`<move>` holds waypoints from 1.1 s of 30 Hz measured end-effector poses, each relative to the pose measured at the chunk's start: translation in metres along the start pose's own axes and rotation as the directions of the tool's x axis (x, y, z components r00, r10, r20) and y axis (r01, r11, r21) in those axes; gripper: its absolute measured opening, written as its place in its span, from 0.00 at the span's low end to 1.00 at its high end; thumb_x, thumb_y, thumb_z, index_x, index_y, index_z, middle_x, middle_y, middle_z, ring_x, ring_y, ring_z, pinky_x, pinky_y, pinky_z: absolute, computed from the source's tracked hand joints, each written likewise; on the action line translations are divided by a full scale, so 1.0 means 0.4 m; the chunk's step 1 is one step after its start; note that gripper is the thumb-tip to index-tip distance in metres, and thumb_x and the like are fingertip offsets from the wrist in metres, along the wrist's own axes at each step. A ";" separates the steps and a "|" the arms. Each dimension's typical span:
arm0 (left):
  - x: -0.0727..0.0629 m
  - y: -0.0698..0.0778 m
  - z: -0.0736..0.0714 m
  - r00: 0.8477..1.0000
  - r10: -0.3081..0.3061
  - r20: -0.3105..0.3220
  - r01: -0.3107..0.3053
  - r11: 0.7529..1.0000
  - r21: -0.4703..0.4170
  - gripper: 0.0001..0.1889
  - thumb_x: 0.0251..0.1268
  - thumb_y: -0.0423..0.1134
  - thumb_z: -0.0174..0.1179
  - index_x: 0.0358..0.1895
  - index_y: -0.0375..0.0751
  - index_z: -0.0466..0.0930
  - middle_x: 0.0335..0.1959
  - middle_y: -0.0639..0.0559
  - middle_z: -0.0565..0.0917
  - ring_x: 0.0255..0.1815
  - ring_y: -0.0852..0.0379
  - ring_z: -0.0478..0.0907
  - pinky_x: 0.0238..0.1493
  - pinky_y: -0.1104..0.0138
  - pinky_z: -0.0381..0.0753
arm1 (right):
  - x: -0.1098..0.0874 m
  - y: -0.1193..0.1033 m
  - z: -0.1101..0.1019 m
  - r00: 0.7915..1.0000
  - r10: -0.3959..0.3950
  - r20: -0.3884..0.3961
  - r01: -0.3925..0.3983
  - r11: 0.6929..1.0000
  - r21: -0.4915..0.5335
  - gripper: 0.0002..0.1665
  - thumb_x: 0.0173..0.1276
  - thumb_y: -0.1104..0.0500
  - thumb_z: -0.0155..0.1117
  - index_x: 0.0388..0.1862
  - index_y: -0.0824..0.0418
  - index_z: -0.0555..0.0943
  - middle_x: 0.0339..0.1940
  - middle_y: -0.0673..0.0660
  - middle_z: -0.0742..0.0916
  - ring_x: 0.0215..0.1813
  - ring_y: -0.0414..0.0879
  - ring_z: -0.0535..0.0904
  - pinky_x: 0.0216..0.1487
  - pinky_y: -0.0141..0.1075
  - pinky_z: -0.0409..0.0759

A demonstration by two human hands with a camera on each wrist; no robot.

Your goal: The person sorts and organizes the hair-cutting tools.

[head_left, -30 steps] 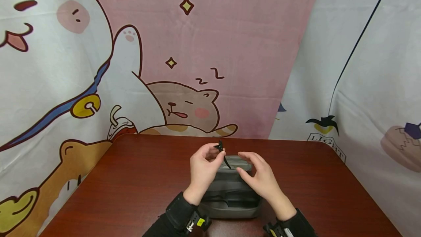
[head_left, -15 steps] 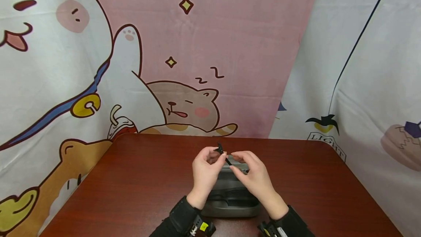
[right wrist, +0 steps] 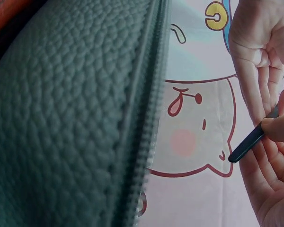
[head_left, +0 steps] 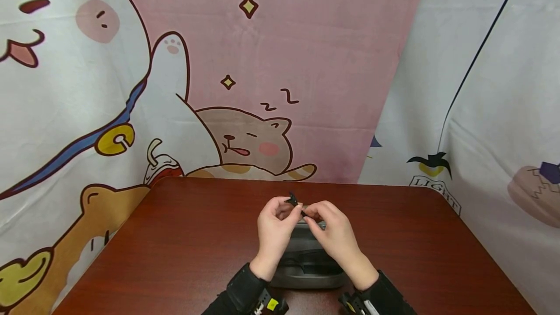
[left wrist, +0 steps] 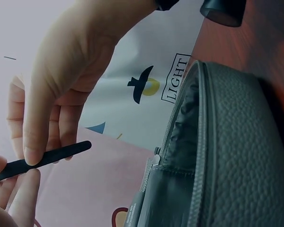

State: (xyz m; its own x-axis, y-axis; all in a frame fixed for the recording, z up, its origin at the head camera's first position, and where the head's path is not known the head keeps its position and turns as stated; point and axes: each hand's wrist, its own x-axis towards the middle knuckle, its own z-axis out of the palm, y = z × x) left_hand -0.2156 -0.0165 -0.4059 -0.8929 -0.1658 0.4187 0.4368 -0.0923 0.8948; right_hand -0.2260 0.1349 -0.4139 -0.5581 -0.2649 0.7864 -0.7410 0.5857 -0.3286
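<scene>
Above a grey-green textured zip pouch [head_left: 308,281], both hands meet on a thin black strip [left wrist: 68,150]. One end of the strip is rounded; the other flares out in the head view. My left hand [head_left: 274,231] pinches it near the flared end, thumb against fingers. Nearer the rounded end, my right hand [head_left: 336,233] takes it between thumb and finger, leaving the tip sticking out. The right wrist view shows the strip [right wrist: 248,145] slanting between the hands, with its far end hidden. Its exact kind cannot be told.
The pouch [left wrist: 246,137] gapes open, showing a dark lining [left wrist: 173,194]. Black shapes [head_left: 319,259] lie in its near part, too dim to name. It stands on a reddish-brown table [head_left: 183,256], with a printed cloth [head_left: 332,62] hanging behind.
My right hand has moved left and closed on the strip's lower end, where it earlier stood apart with spread fingers. The left hand has shifted slightly right and down, still holding the strip.
</scene>
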 end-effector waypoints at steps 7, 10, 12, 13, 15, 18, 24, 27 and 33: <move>-0.005 0.003 -0.033 0.998 0.001 0.070 -0.015 0.979 0.204 0.20 0.63 0.36 0.68 0.57 0.36 0.78 0.46 0.44 0.85 0.48 0.48 0.83 0.46 0.62 0.82 | -0.002 0.019 -0.006 0.999 -0.001 0.040 0.001 1.000 -0.010 0.18 0.50 0.72 0.78 0.36 0.58 0.81 0.35 0.49 0.81 0.33 0.39 0.79 0.32 0.35 0.81; -0.005 0.000 -0.056 0.996 0.016 0.083 -0.041 0.952 0.304 0.23 0.62 0.37 0.69 0.60 0.37 0.76 0.50 0.44 0.84 0.51 0.47 0.82 0.50 0.56 0.81 | -0.004 0.033 -0.011 0.997 -0.003 0.080 0.005 0.999 -0.035 0.19 0.50 0.72 0.78 0.35 0.57 0.81 0.34 0.48 0.81 0.32 0.39 0.78 0.32 0.34 0.80; -0.003 -0.003 -0.072 0.996 0.014 0.091 -0.046 0.932 0.359 0.25 0.62 0.39 0.69 0.61 0.38 0.75 0.52 0.45 0.84 0.52 0.48 0.81 0.51 0.54 0.80 | -0.005 0.042 -0.015 0.993 0.007 0.118 0.000 0.999 -0.054 0.18 0.51 0.72 0.78 0.35 0.56 0.81 0.33 0.47 0.81 0.32 0.37 0.77 0.33 0.33 0.80; -0.002 -0.004 -0.080 0.995 0.004 0.097 -0.040 0.925 0.378 0.26 0.61 0.39 0.70 0.62 0.38 0.74 0.53 0.45 0.83 0.53 0.48 0.81 0.52 0.53 0.79 | -0.005 0.046 -0.017 0.990 0.011 0.139 -0.002 0.998 -0.062 0.18 0.51 0.71 0.78 0.35 0.55 0.81 0.33 0.46 0.80 0.32 0.37 0.77 0.33 0.32 0.79; 0.000 -0.009 -0.096 0.993 -0.007 0.114 -0.041 0.911 0.411 0.27 0.61 0.40 0.70 0.62 0.37 0.74 0.54 0.44 0.82 0.55 0.47 0.80 0.52 0.51 0.79 | -0.005 0.053 -0.021 0.983 0.022 0.183 -0.008 0.997 -0.077 0.17 0.52 0.70 0.78 0.34 0.54 0.81 0.33 0.45 0.80 0.32 0.36 0.76 0.33 0.32 0.78; 0.002 -0.017 -0.116 0.991 -0.016 0.132 -0.047 0.887 0.460 0.29 0.61 0.41 0.70 0.63 0.35 0.73 0.56 0.42 0.81 0.56 0.45 0.79 0.52 0.50 0.78 | -0.004 0.060 -0.026 0.967 0.033 0.251 -0.012 0.996 -0.086 0.16 0.54 0.69 0.77 0.34 0.53 0.81 0.33 0.45 0.80 0.32 0.36 0.74 0.33 0.33 0.78; 0.003 -0.037 -0.149 0.990 -0.007 0.138 -0.067 0.848 0.526 0.28 0.60 0.39 0.70 0.62 0.34 0.73 0.56 0.40 0.80 0.56 0.42 0.79 0.51 0.50 0.79 | -0.006 0.072 -0.023 0.934 0.023 0.358 0.021 0.993 -0.117 0.14 0.57 0.67 0.76 0.35 0.53 0.81 0.33 0.45 0.80 0.33 0.37 0.73 0.33 0.34 0.77; 0.003 -0.042 -0.165 0.990 -0.014 0.138 -0.066 0.829 0.555 0.28 0.59 0.39 0.71 0.62 0.34 0.74 0.55 0.40 0.81 0.55 0.43 0.79 0.51 0.51 0.80 | -0.008 0.078 -0.019 0.921 0.011 0.389 0.043 0.991 -0.131 0.13 0.57 0.67 0.75 0.35 0.54 0.81 0.34 0.46 0.81 0.34 0.38 0.75 0.34 0.35 0.77; -0.001 -0.048 -0.193 0.982 -0.070 0.173 -0.055 0.779 0.625 0.28 0.57 0.39 0.72 0.59 0.32 0.75 0.52 0.39 0.82 0.53 0.42 0.79 0.49 0.51 0.80 | -0.004 0.083 -0.015 0.897 -0.010 0.442 0.090 0.983 -0.160 0.13 0.57 0.65 0.76 0.34 0.52 0.81 0.34 0.45 0.81 0.34 0.38 0.75 0.35 0.35 0.78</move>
State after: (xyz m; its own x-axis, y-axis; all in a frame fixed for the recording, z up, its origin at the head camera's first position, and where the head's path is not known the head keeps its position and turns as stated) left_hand -0.2150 -0.0905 -0.4352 -0.9267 0.0132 0.3756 0.3202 0.5511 0.7706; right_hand -0.2474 0.1594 -0.4230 -0.6582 -0.5818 0.4777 -0.7187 0.6745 -0.1689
